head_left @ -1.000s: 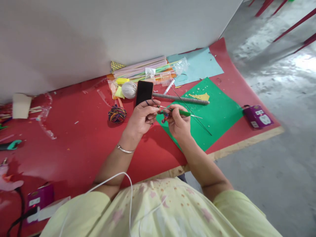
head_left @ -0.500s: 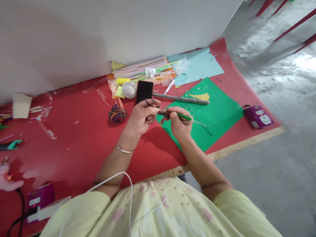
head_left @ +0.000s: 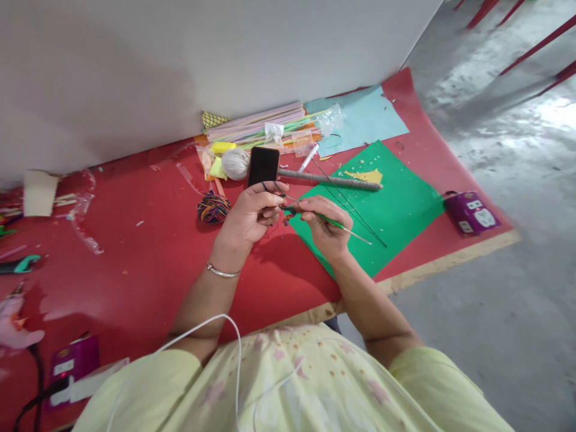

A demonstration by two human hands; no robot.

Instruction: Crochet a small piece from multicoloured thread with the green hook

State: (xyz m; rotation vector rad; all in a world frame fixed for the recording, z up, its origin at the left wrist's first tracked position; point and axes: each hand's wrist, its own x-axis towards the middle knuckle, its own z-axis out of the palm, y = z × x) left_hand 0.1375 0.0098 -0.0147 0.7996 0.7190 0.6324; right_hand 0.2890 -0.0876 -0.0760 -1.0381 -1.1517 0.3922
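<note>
So your right hand (head_left: pixel 326 231) has slid the green hook (head_left: pixel 335 223) down-left into the yarn bit (head_left: pixel 288 211) your left hand (head_left: pixel 252 215) pinches over the green sheet (head_left: pixel 396 204), both hands pinching tight.

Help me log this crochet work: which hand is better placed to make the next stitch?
Probably the right hand: it grips the green crochet hook pointing at the yarn piece pinched in the left hand.

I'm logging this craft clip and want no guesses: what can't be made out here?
- Head view: the small multicoloured piece between left hand and right hand is too small, half covered by fingers.
- Green wire: its near end is hidden in the right hand.
- Purple box: label blurred.
</note>
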